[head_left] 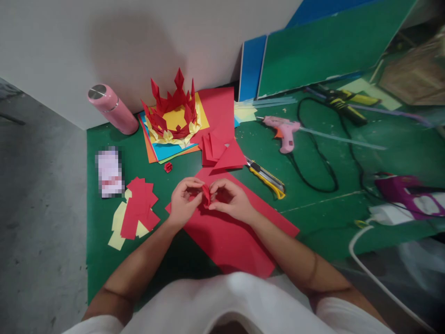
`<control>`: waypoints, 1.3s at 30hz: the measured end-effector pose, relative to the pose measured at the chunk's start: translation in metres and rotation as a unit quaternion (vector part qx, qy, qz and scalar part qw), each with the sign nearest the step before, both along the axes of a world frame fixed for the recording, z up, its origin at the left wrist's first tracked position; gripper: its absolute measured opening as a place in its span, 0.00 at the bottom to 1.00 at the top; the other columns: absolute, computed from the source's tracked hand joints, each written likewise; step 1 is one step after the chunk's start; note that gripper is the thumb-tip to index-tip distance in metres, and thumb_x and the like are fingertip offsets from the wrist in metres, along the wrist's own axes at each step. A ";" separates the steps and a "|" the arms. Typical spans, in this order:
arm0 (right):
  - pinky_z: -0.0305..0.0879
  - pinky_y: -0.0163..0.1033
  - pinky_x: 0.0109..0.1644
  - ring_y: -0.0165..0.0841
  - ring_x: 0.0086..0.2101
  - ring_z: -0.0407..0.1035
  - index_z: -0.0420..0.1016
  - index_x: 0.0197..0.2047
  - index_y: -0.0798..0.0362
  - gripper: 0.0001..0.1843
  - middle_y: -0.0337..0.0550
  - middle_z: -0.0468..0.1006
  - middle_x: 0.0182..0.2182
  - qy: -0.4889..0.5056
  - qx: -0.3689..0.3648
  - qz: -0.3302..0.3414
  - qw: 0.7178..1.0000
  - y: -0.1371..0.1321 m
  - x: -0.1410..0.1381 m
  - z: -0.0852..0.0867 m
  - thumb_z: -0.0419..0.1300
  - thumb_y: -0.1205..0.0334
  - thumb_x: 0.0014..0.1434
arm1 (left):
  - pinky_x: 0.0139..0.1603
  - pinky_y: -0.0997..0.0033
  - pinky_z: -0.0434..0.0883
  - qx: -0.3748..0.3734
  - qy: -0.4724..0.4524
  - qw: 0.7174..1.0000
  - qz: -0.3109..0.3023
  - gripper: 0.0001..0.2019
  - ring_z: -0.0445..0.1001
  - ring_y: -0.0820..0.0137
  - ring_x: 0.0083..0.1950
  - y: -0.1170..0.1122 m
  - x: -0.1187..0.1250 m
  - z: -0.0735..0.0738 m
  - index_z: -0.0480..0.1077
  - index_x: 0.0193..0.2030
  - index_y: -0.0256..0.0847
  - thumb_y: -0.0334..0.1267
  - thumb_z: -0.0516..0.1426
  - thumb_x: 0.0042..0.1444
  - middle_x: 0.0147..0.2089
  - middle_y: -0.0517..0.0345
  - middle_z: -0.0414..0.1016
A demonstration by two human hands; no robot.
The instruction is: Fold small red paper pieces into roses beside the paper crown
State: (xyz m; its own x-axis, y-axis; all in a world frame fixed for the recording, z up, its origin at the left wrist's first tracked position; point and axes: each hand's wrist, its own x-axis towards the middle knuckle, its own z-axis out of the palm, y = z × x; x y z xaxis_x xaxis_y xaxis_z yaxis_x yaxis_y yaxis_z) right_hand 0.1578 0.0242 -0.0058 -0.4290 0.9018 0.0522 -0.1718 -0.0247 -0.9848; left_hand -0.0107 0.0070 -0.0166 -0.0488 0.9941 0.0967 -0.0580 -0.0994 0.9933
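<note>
Over one big red sheet (222,241) on the green table (320,204), two hands held one small folded red paper (206,197) between them. The left hand (185,199) and the right hand (232,199) each pinched a side, fingers curled and almost closed. One tiny red rose (168,167) sat near the left hand. Behind it stood one red and yellow paper crown (160,123) on some colored sheets (170,151), beside one pink bottle (113,109). One yellow knife (266,177) and one pink glue gun (284,132) lay to the right. Left lay one blurry phone (110,172) and paper pieces (134,208), too jumbled to count.
</note>
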 end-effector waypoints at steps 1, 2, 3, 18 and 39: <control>0.72 0.37 0.39 0.29 0.31 0.70 0.69 0.37 0.50 0.18 0.38 0.72 0.32 0.002 0.001 0.000 1.000 0.000 0.000 0.000 0.72 0.56 0.48 | 0.42 0.69 0.75 0.002 0.000 1.000 0.002 0.06 0.76 0.70 0.43 0.000 0.000 0.001 0.71 0.37 0.40 0.36 0.63 0.53 0.43 0.52 0.72; 0.72 0.37 0.39 0.29 0.32 0.70 0.68 0.36 0.50 0.18 0.38 0.72 0.32 0.004 0.003 0.000 1.000 0.000 -0.001 0.000 0.72 0.56 0.49 | 0.42 0.70 0.75 0.003 0.002 1.000 0.004 0.06 0.75 0.70 0.43 0.000 0.000 0.002 0.71 0.36 0.40 0.36 0.63 0.53 0.43 0.52 0.72; 0.72 0.37 0.39 0.29 0.32 0.70 0.67 0.36 0.50 0.18 0.37 0.71 0.32 0.006 0.005 -0.001 1.000 0.000 -0.001 0.000 0.72 0.56 0.49 | 0.42 0.69 0.75 0.004 0.006 1.000 0.007 0.06 0.75 0.70 0.44 0.000 0.001 0.003 0.72 0.36 0.40 0.36 0.63 0.53 0.43 0.52 0.72; 0.68 0.40 0.42 0.32 0.33 0.69 0.69 0.31 0.51 0.13 0.39 0.73 0.31 -0.066 0.108 0.002 0.992 0.004 0.002 0.009 0.70 0.56 0.52 | 0.40 0.72 0.76 0.004 0.066 0.997 -0.026 0.11 0.75 0.74 0.37 0.001 0.000 0.013 0.75 0.45 0.43 0.35 0.60 0.54 0.46 0.52 0.73; 0.69 0.40 0.42 0.32 0.34 0.70 0.71 0.30 0.51 0.11 0.40 0.74 0.31 -0.076 0.128 0.020 0.989 0.005 0.004 0.011 0.70 0.59 0.52 | 0.44 0.69 0.73 0.076 0.096 0.992 -0.035 0.07 0.75 0.69 0.44 0.005 -0.002 0.014 0.76 0.41 0.44 0.32 0.59 0.55 0.42 0.53 0.74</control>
